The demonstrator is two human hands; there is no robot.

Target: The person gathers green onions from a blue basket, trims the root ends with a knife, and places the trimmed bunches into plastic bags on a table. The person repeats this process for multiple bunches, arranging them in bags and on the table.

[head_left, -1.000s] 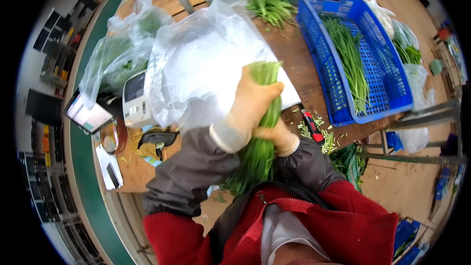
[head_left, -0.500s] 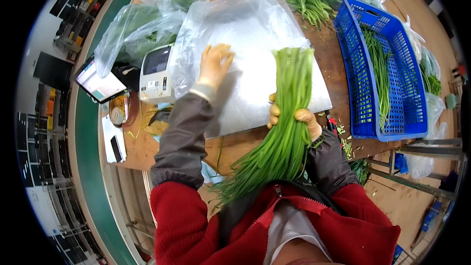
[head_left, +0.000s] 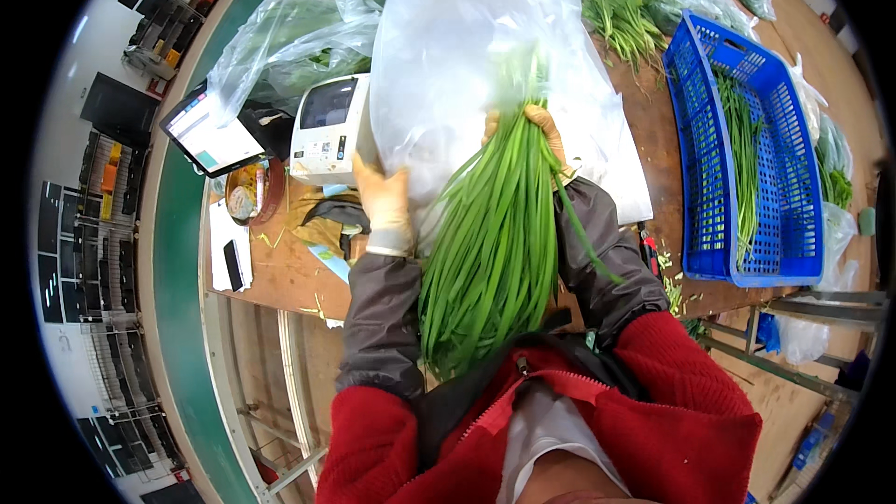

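Observation:
My right hand [head_left: 549, 133], in a pale yellow glove, is wrapped round a thick bunch of garlic chives [head_left: 495, 233]. Their long green leaves fan down toward my chest. The pale cut ends point away from me and look hazy behind the film of a large clear plastic bag [head_left: 457, 37]. At the bag's lower left edge my gloved left hand [head_left: 384, 203] is closed on the film; its fingertips are partly hidden. Under the bag, a metal plate [head_left: 635, 189] shows at the right.
A label printer [head_left: 327, 131] and a tilted screen [head_left: 213, 135] stand left of the bag. Bagged greens [head_left: 303, 42] lie behind them. To the right is a blue crate [head_left: 695, 177] with more chives [head_left: 744, 159]; loose leafy greens [head_left: 621, 23] lie beyond the plate. A phone [head_left: 232, 264] sits front left.
My right hand has carried the chives away from me, their cut ends now at the bag. My left hand has come down and nearer, to the bag's left edge. The bag is raised and spread wider.

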